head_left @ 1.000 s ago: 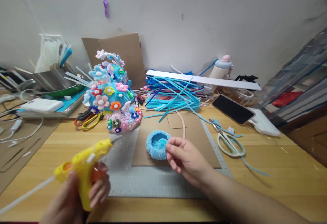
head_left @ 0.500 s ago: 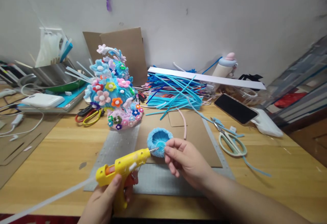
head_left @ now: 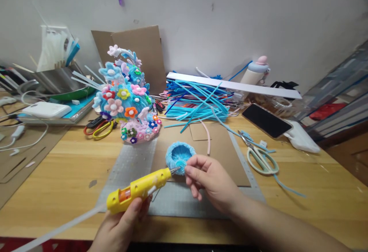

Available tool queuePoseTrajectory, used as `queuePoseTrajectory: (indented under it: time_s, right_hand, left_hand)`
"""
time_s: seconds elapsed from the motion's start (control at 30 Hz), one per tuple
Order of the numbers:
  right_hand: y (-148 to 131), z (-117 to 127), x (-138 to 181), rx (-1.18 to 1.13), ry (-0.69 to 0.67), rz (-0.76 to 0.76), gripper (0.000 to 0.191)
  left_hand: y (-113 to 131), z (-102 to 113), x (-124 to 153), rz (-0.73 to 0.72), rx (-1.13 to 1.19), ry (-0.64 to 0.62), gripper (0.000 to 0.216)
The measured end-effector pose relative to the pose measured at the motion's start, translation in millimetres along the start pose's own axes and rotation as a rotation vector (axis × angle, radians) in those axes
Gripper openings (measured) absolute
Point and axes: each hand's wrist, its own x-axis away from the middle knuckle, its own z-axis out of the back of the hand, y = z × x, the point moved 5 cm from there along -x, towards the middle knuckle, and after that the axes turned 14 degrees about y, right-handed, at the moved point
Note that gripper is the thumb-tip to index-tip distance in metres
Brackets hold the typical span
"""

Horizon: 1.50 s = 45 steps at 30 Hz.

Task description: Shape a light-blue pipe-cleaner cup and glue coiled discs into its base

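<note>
My left hand [head_left: 122, 227] grips a yellow hot glue gun [head_left: 138, 189] with a long white glue stick trailing out to the lower left. Its metal nozzle touches the near rim of a small blue fuzzy bowl [head_left: 179, 156] made of pipe cleaners. My right hand [head_left: 211, 183] pinches that rim right beside the nozzle. The bowl rests on a brown cardboard sheet [head_left: 227, 160] lying over a grey cutting mat [head_left: 129, 167].
A pipe-cleaner flower sculpture [head_left: 126, 98] stands behind the mat. A pile of blue pipe cleaners [head_left: 198, 104], a white strip, a phone [head_left: 266, 119], pale green scissors [head_left: 260, 159], red and yellow scissors [head_left: 99, 129] and a cluttered tray at the left surround the work spot.
My left hand swung the glue gun from the lower left up to the bowl; its nozzle now touches the rim. My right hand kept hold of the bowl.
</note>
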Motion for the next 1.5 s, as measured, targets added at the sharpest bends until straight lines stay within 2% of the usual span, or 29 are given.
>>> queuePoseTrajectory:
  time_s: [0.37, 0.6, 0.83, 0.97, 1.17, 1.5]
  right_hand:
    - [0, 1, 2, 0.006, -0.001, 0.013, 0.029]
    - [0, 1, 1, 0.009, -0.002, 0.011, 0.028]
    - [0, 1, 1, 0.006, -0.007, 0.012, 0.027]
    - [0, 2, 1, 0.004, -0.007, 0.018, 0.027]
    - [0, 2, 2, 0.014, -0.002, 0.014, 0.028]
    - [0, 2, 1, 0.026, -0.007, 0.021, 0.027]
  left_hand:
    - [-3, 6, -6, -0.054, -0.079, -0.054, 0.04]
    - [-2, 8, -5, -0.054, -0.088, -0.036, 0.039]
    - [0, 7, -8, -0.071, -0.106, -0.102, 0.03]
    - [-2, 8, -9, -0.084, -0.103, -0.074, 0.035]
    - [-6, 10, -6, -0.026, -0.067, 0.007, 0.047]
    - [1, 13, -9, -0.177, -0.174, -0.016, 0.036]
